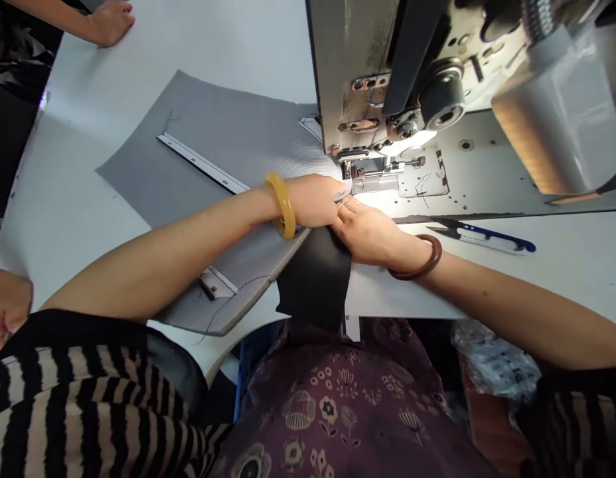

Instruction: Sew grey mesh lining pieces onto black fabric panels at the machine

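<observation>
A grey padded fabric panel (223,126) with white strips sewn on it lies on the table, its right side running under the sewing machine (352,73). My left hand (315,201) is closed on the panel's edge just in front of the presser foot (346,171). Close against it, my right hand (368,232) pinches the edge of a black piece of material (315,279), which hangs down over the table's front edge. Both sets of fingertips meet near the needle area and are partly hidden. One white strip (203,162) slants across the panel toward my left wrist.
Blue-handled thread snips (492,238) lie right of my right wrist. The machine's lamp (561,113) hangs at upper right. Another person's hand (111,23) rests on the white table (89,99) at the far left; another hand (9,305) shows at the left edge.
</observation>
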`<control>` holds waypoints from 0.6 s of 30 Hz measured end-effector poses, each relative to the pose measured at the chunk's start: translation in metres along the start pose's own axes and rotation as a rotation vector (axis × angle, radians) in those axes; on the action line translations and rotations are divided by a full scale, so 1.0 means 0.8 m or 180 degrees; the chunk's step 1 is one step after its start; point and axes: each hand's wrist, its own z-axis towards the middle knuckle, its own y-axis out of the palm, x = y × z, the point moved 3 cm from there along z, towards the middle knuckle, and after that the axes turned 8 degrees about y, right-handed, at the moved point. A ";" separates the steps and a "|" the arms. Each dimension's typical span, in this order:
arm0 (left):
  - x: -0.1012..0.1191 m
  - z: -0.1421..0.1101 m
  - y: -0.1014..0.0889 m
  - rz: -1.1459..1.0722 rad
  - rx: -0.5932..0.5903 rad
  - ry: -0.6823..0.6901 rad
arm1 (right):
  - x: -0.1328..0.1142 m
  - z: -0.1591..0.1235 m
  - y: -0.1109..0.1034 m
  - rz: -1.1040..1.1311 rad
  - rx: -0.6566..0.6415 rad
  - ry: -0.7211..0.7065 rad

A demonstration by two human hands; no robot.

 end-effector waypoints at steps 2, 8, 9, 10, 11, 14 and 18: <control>-0.001 -0.003 0.005 0.0136 -0.0098 -0.0056 | -0.004 -0.007 -0.005 -0.0056 -0.0049 -0.0177; 0.004 -0.013 0.001 0.0276 0.0077 0.0043 | -0.008 -0.008 -0.013 0.0130 -0.0012 -0.0217; 0.004 -0.013 -0.001 0.0311 0.0076 0.0028 | -0.009 -0.004 -0.012 0.0108 -0.0043 -0.0178; 0.004 -0.012 -0.003 0.0350 0.0083 0.0001 | -0.010 0.000 -0.011 0.0082 -0.0084 -0.0142; 0.004 -0.012 -0.005 0.0378 0.0090 -0.0038 | -0.012 0.004 -0.011 0.0064 -0.0133 -0.0111; 0.005 -0.011 -0.007 0.0369 0.0116 -0.0058 | -0.015 0.013 -0.011 0.0089 -0.0240 -0.0075; 0.010 -0.012 -0.002 0.0374 0.0065 -0.0017 | -0.015 0.012 -0.011 0.0198 -0.0144 -0.0135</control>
